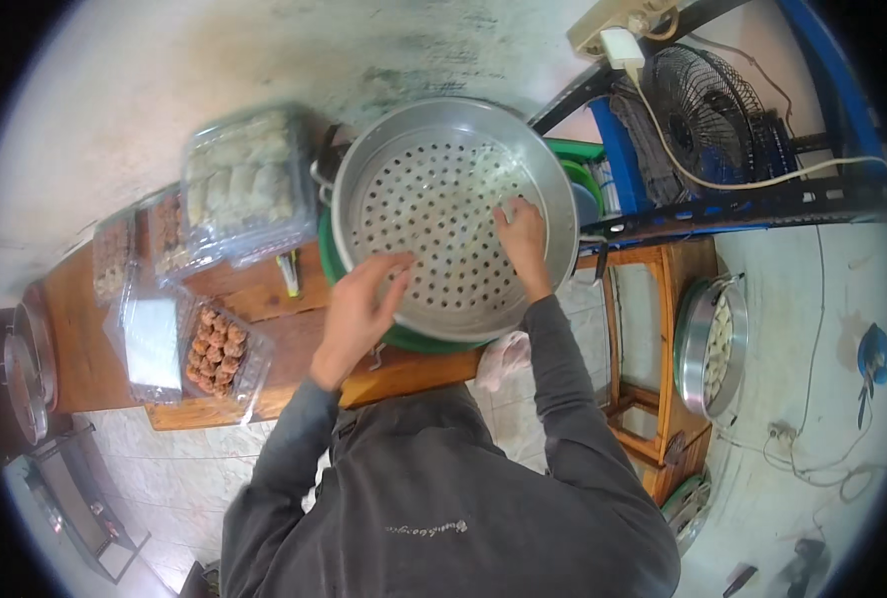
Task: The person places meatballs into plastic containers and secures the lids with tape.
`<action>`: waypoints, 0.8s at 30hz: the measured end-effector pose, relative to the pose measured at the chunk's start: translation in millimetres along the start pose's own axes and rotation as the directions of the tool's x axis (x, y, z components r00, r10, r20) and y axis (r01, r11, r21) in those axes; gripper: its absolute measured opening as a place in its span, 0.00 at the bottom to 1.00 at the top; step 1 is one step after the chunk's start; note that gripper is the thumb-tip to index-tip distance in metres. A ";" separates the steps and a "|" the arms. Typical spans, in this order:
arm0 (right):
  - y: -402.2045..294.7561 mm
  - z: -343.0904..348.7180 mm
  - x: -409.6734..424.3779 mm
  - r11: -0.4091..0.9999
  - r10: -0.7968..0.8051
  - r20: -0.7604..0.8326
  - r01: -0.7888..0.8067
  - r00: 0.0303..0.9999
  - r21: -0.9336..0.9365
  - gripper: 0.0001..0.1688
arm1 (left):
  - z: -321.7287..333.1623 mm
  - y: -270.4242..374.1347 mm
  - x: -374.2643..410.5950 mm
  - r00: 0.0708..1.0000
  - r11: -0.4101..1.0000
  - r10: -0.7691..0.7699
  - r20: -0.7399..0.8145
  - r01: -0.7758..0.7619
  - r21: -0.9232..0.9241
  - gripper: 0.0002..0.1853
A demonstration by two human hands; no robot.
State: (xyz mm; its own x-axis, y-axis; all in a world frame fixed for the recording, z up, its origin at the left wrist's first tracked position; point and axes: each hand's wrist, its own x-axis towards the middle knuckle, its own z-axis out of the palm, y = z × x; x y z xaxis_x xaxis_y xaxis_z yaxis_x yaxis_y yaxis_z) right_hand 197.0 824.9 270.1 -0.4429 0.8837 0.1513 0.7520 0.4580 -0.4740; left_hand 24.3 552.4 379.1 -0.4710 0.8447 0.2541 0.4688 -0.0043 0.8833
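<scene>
A round aluminium steamer tray [443, 224] with a perforated bottom lies before me, above a green rim [443, 341]. My left hand [361, 310] reaches over its near left wall, thumb and fingers apart, with nothing visible between them. Inside the tray, near its right wall, is my right hand [524, 235]. Its fingers are bent low over the holes, and whether they pinch anything cannot be seen. Left of the tray, an open clear plastic box [252, 374] contains brown balls of food [217, 350]. Behind it, a larger clear box [245, 176] is packed with pale rolls.
A yellow-and-black cutter [289, 273] lies on the wooden table [294, 329]. More boxed food [114, 258] stands at the left. On the right are a metal shelf [750, 198] with a fan [701, 112] and hanging cable, and another steamer tray [690, 366] with pale dumplings.
</scene>
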 end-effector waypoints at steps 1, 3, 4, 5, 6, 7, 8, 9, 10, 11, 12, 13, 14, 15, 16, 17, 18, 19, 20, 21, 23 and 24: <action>9.8 3.0 11.8 0.999 -0.013 0.026 0.014 1.000 -0.036 0.26 | 29.5 -3.6 35.9 0.999 1.000 0.011 0.039 -0.010 -0.009 0.10; 20.9 7.3 14.0 0.993 -0.028 0.110 0.041 0.994 -0.111 0.29 | 86.5 -36.2 94.7 0.987 0.993 -0.001 0.164 -0.018 0.116 0.13; -2.0 -2.0 8.3 0.989 -0.062 0.181 0.084 0.982 -0.119 0.28 | 108.4 -53.4 116.1 0.972 0.966 -0.010 0.233 -0.050 0.254 0.15; 4.1 -3.8 10.0 0.994 -0.021 0.204 0.042 0.979 -0.101 0.29 | 130.2 -50.2 124.6 0.932 0.931 -0.041 0.359 -0.095 0.353 0.17; 9.2 -2.4 14.4 0.997 0.019 0.226 -0.001 0.974 -0.081 0.31 | 147.9 -44.9 132.3 0.875 0.883 -0.085 0.476 -0.155 0.443 0.20; 17.3 0.5 14.0 0.996 0.079 0.247 -0.065 0.966 -0.063 0.32 | 160.1 -30.7 138.0 0.792 0.827 -0.143 0.594 -0.234 0.511 0.22; 29.0 -2.2 16.1 0.971 0.127 0.271 -0.176 0.954 0.165 0.27 | 171.8 -14.1 134.3 0.725 0.822 -0.253 0.641 -0.189 0.538 0.24; 45.4 -8.8 19.4 0.882 0.166 0.306 -0.280 0.937 0.380 0.23 | 172.3 11.5 124.9 0.645 0.809 -0.360 0.674 -0.143 0.570 0.27; 59.2 -16.5 23.6 0.741 0.183 0.353 -0.365 0.918 0.564 0.20 | 179.6 11.1 106.2 0.755 0.807 -0.310 0.577 -0.112 0.580 0.29; 66.9 -20.4 23.9 0.557 0.186 0.409 -0.439 0.893 0.705 0.17 | 191.7 5.1 84.2 0.848 0.806 -0.261 0.461 -0.071 0.587 0.32; 44.3 -39.0 19.2 0.406 0.254 0.466 -0.531 0.847 0.744 0.14 | 200.4 -1.9 67.7 0.917 0.806 -0.220 0.334 -0.023 0.592 0.35; 34.2 -57.9 13.3 0.492 0.231 0.456 -0.508 0.859 0.707 0.16 | 206.5 -4.9 58.8 0.922 0.784 -0.238 0.305 -0.003 0.620 0.35; 26.2 -74.6 10.0 0.576 0.204 0.444 -0.474 0.872 0.666 0.17 | 211.7 -7.2 54.3 0.929 0.763 -0.249 0.275 0.013 0.647 0.34; 19.7 -84.3 9.2 0.653 0.165 0.433 -0.427 0.886 0.626 0.19 | 214.1 -10.0 52.1 0.937 0.736 -0.256 0.239 0.029 0.677 0.34; 16.4 -87.7 11.8 0.746 0.126 0.332 -0.310 0.935 0.590 0.19 | 214.7 -16.1 52.5 0.929 0.718 -0.269 0.255 0.016 0.696 0.31; 15.4 -89.6 15.4 0.824 0.072 0.231 -0.188 0.970 0.534 0.20 | 214.1 -22.7 52.6 0.920 0.699 -0.282 0.272 0.003 0.715 0.28; 14.6 -91.3 20.2 0.884 0.003 0.123 -0.060 0.992 0.464 0.20 | 209.4 -24.5 56.1 0.914 0.680 -0.286 0.288 -0.018 0.733 0.25; 14.6 -93.5 22.6 0.915 -0.072 0.075 0.036 0.995 0.403 0.18 | 203.5 -24.2 55.2 0.909 0.742 -0.283 0.306 0.005 0.670 0.23; 15.4 -95.8 24.4 0.933 -0.150 0.032 0.131 0.988 0.335 0.16 | 196.5 -23.6 52.6 0.905 0.798 -0.277 0.324 0.029 0.602 0.20; 18.2 -99.1 28.9 0.940 -0.232 -0.012 0.227 0.973 0.254 0.14 | 190.7 -21.1 54.6 0.903 0.851 -0.261 0.341 0.048 0.523 0.18; 34.2 -99.0 24.2 0.953 -0.299 0.159 0.303 0.941 0.004 0.15 | 180.0 -17.4 54.5 0.821 0.907 -0.280 0.497 0.057 0.416 0.19; 42.7 -98.6 17.1 0.930 -0.311 0.248 0.347 0.917 -0.119 0.17 | 176.1 -13.8 51.4 0.771 0.930 -0.278 0.572 0.068 0.361 0.19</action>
State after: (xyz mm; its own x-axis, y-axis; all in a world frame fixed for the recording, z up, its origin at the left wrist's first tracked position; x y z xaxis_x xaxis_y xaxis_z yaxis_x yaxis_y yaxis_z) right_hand 269.7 869.1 337.9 -0.7614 0.6445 0.0706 0.6036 0.7444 -0.2855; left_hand 125.2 690.1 310.5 -0.0660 0.9591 -0.2752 0.6739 0.2463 0.6965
